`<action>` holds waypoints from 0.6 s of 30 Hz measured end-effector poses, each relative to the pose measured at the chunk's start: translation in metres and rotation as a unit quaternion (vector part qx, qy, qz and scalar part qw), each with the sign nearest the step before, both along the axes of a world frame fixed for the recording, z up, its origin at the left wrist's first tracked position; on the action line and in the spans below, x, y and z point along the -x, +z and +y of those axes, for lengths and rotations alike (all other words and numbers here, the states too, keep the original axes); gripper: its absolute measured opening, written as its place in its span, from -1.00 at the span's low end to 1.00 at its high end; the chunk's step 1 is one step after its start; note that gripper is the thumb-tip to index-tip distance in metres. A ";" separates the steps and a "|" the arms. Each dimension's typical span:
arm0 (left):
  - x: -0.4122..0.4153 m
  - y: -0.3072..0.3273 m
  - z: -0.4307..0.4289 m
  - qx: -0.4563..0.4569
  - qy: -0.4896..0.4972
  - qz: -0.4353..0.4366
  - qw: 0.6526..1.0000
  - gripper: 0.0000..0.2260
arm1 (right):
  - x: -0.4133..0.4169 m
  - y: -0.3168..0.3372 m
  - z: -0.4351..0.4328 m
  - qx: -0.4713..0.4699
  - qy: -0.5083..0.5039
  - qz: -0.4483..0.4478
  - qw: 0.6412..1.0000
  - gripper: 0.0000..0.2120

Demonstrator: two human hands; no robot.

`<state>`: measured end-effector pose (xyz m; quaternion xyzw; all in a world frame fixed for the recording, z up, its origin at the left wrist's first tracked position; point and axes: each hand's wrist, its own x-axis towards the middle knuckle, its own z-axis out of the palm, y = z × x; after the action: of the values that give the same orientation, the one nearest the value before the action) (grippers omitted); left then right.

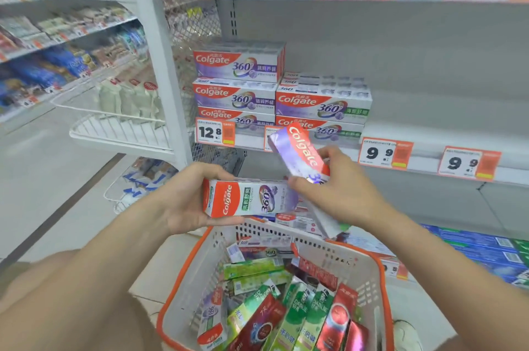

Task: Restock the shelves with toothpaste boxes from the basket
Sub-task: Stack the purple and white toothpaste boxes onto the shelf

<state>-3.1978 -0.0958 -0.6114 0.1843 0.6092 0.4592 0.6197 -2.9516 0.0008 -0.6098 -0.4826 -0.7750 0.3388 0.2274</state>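
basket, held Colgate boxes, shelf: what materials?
Basket: looks like moulded plastic, matte white perforated walls, orange rim. Boxes in left hand and right hand: likely glossy printed cardboard; sharp folded edges, sheen on the purple. Shelf: probably white painted metal, slotted upright.

We grip one Colgate 360 box [249, 197] flat in the left hand [183, 199]. The right hand [340, 193] holds a second Colgate box [300, 150] tilted toward 11 o'clock. The basket [369, 273] sits at 6 o'clock; stacked Colgate boxes [280, 93] occupy the shelf [429, 127] at 12 o'clock.
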 end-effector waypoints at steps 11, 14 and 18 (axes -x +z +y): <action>-0.016 0.000 0.017 -0.053 0.047 0.010 0.997 -0.75 | 0.009 -0.002 0.009 0.223 -0.008 0.183 0.957 -0.59; -0.014 0.002 0.015 -0.053 0.033 0.007 0.998 -0.74 | 0.007 0.001 0.016 0.197 -0.030 0.215 0.956 -0.67; -0.011 0.006 0.012 -0.067 -0.012 0.020 0.997 -0.65 | 0.003 0.002 0.022 0.127 -0.027 0.178 0.975 -0.66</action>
<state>-3.1868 -0.0837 -0.6058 0.2420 0.5871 0.4879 0.5989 -2.9543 0.0228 -0.6074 -0.4606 -0.6590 0.5088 0.3078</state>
